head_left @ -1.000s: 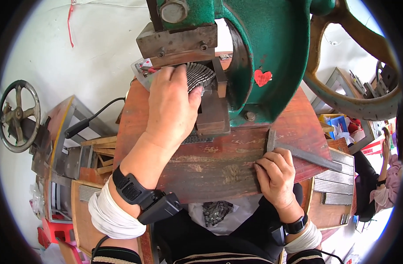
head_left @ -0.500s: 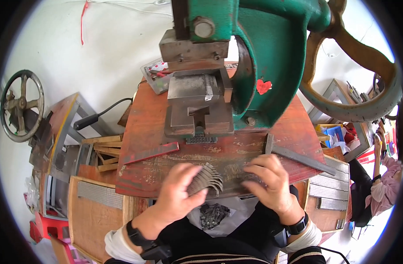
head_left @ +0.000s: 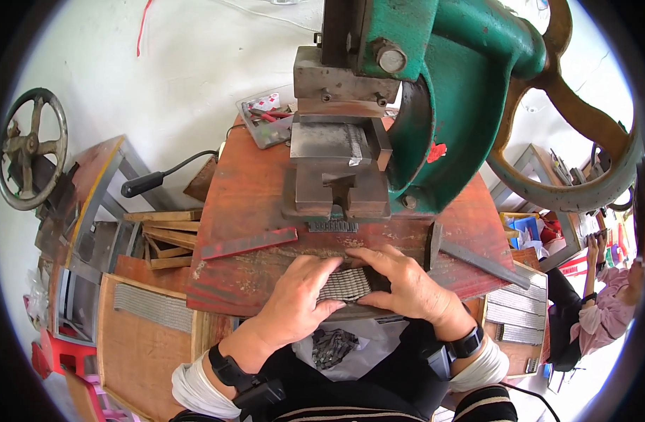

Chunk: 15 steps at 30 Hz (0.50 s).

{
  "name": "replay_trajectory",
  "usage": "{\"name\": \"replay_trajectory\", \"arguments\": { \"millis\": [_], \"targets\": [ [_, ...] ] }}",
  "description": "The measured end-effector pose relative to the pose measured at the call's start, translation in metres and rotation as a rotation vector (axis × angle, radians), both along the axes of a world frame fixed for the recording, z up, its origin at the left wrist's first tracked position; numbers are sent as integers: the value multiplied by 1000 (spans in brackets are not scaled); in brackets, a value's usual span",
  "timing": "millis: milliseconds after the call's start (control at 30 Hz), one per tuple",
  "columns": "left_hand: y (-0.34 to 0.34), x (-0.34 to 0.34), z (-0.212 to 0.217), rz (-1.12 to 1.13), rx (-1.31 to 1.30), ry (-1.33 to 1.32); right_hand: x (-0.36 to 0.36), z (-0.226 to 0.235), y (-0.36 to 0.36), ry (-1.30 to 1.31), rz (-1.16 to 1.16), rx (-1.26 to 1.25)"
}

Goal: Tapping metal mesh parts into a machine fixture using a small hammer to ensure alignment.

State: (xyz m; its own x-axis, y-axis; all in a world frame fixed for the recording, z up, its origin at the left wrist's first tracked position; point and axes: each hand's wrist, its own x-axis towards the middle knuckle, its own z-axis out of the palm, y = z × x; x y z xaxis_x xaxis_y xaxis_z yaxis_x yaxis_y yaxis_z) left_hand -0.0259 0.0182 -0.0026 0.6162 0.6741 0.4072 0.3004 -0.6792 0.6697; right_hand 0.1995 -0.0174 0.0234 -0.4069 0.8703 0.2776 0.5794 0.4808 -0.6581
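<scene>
Over the front part of the worn red table (head_left: 266,232), both hands press a block of small grey metal strips (head_left: 343,285) laid side by side in rows. My left hand (head_left: 294,292) grips its left end between thumb and fingers. At the other end my right hand (head_left: 407,285) closes on it, thumb below and fingers above. Just beyond stands a green press (head_left: 470,91) with a steel die block (head_left: 340,186). Several small metal teeth (head_left: 333,226) show under the die's front edge.
A red-edged bar (head_left: 248,244) lies to the left and a steel square (head_left: 484,264) to the right. Wooden trays with metal strips stand left (head_left: 154,309) and right (head_left: 512,309). A bag of metal scraps (head_left: 334,347) lies below. A person (head_left: 604,302) sits at far right.
The strips, fanned and curved in my left hand before, are now packed into a flat block. My right hand has come in to grip the other end. The view has shifted slightly.
</scene>
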Motion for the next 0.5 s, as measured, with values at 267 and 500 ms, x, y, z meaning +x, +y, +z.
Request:
{"name": "replay_trajectory", "arguments": {
  "millis": [267,500],
  "targets": [
    [-1,-6,-7,129,62,-23,-42,-5,-31,-469,-278,319],
    [-4,-6,-7,160,20,-65,-45,-7,-33,-571,-285,482]
  ]
}}
